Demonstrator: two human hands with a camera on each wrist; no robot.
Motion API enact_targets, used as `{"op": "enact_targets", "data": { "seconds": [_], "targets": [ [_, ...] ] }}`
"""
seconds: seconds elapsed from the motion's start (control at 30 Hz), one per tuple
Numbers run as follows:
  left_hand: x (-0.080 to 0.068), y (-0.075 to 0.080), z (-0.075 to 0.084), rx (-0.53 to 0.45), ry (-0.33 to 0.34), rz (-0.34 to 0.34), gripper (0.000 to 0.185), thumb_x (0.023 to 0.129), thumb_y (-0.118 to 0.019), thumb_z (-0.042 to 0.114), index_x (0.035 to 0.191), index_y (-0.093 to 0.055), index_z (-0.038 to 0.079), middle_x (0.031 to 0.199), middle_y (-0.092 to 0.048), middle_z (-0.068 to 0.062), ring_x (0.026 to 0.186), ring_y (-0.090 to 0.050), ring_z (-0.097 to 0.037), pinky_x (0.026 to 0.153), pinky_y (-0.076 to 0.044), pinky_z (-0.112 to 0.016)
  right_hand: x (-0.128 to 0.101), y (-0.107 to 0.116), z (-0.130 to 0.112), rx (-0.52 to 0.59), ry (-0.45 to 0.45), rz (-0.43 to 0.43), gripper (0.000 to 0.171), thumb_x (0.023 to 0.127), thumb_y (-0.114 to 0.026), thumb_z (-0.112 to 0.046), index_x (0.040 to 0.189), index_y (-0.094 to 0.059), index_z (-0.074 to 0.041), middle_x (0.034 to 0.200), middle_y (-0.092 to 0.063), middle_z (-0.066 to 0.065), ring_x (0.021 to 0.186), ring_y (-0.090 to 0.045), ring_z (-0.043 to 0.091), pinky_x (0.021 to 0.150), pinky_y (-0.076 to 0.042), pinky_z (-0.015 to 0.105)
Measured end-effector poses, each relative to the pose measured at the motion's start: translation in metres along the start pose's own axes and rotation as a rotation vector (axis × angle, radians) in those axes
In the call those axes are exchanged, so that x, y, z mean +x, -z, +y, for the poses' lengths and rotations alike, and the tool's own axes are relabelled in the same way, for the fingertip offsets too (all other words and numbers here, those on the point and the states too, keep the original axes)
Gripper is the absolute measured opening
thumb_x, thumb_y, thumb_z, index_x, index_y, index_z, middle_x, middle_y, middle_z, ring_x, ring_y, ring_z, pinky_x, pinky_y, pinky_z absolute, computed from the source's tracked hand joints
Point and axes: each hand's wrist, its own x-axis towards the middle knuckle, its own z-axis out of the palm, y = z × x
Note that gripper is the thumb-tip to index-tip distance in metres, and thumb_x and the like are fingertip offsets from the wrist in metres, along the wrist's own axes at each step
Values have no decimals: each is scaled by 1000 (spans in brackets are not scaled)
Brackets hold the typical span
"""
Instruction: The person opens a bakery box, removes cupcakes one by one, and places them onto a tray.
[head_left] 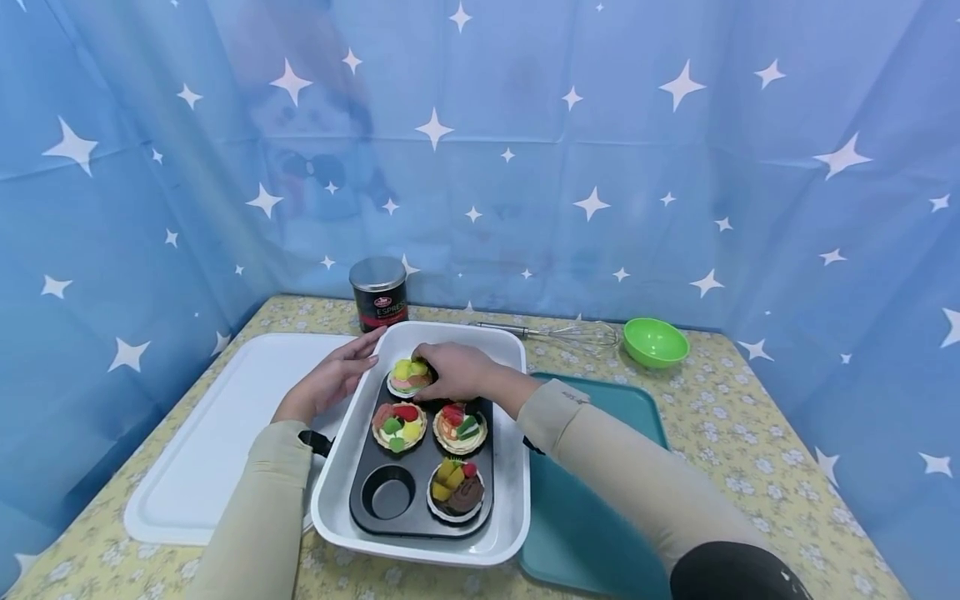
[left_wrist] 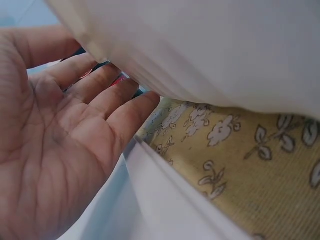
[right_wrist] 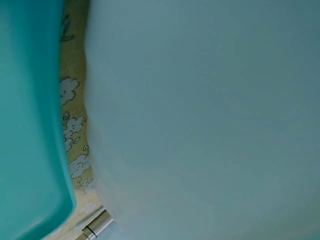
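In the head view a dark muffin pan (head_left: 420, 527) lies inside a deep white basin (head_left: 322, 500). My right hand (head_left: 459, 371) pinches a small tart with yellow fruit (head_left: 408, 373) at the pan's far left cup, thumb on the near side. Fruit-topped tarts (head_left: 399, 427) (head_left: 460, 428) sit in the middle cups, and a chocolate tart (head_left: 457, 490) in the near right one. The near left cup (head_left: 388, 492) holds nothing. With fingers extended, my left hand (head_left: 330, 383) lies along the basin's left wall; its palm (left_wrist: 65, 135) shows in the left wrist view. The right wrist view shows no hand.
A white tray (head_left: 187, 450) lies left of the basin and a teal tray (head_left: 585, 517) on the right. Behind stand an espresso tin (head_left: 378, 296), a metal whisk (head_left: 570, 333) and a green bowl (head_left: 656, 342). A blue starred curtain (head_left: 510, 167) hangs behind the table.
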Motion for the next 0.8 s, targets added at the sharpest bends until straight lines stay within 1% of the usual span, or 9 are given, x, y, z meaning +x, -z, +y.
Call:
{"op": "enact_targets", "data": {
  "seconds": [0.1,0.17,0.3,0.4,0.6,0.67,0.8],
  "targets": [
    [0,0,1,-4,-5,-4,65,106,-47,10,163,-19,21,168,-16,-7,151,-21,-30,100,-48,-23,0,-1,2,22,12,35,60,89,-71,-53,134,-55,-17,98,-61,-9,83,-58,9,73,-48,30],
    [-1,-1,1,-5,-2,-3,65,106,-47,10,163,-19,22,167,-17,-7,151,-22,-29,100,-47,-23,0,-4,5,28,24,61,59,90,-71,-52,133,-56,-15,96,-61,-8,81,-58,9,72,-48,30],
    [-1,-1,1,4,-6,-8,65,106,-48,11,163,-19,22,167,-17,-8,150,-23,-31,100,-48,-23,-1,-11,11,54,12,106,60,90,-71,-50,135,-56,-14,104,-64,-6,83,-59,8,74,-49,29],
    [0,-1,1,3,-12,-9,65,106,-48,11,163,-19,21,167,-17,-8,150,-24,-31,100,-48,-24,-3,-11,13,59,15,133,61,90,-72,-48,137,-56,-13,110,-65,-3,86,-59,7,77,-51,29],
    [0,-1,0,-6,-11,-12,65,106,-47,10,163,-19,21,167,-16,-8,151,-22,-30,100,-47,-23,-5,-10,12,50,53,157,57,91,-72,-45,136,-57,-14,109,-66,-2,84,-60,8,77,-51,30],
    [0,-2,1,-4,-11,-14,65,106,-47,10,163,-18,21,167,-16,-9,151,-22,-30,101,-47,-23,-6,-10,13,82,50,170,58,91,-72,-46,138,-56,-14,115,-66,-2,91,-61,8,81,-52,30],
    [-1,-2,1,2,-5,-4,66,105,-49,12,163,-18,21,167,-17,-8,150,-23,-30,100,-47,-23,-7,-8,13,163,64,207,62,91,-72,-46,141,-53,-14,127,-63,0,111,-62,14,92,-51,29]
  ]
}}
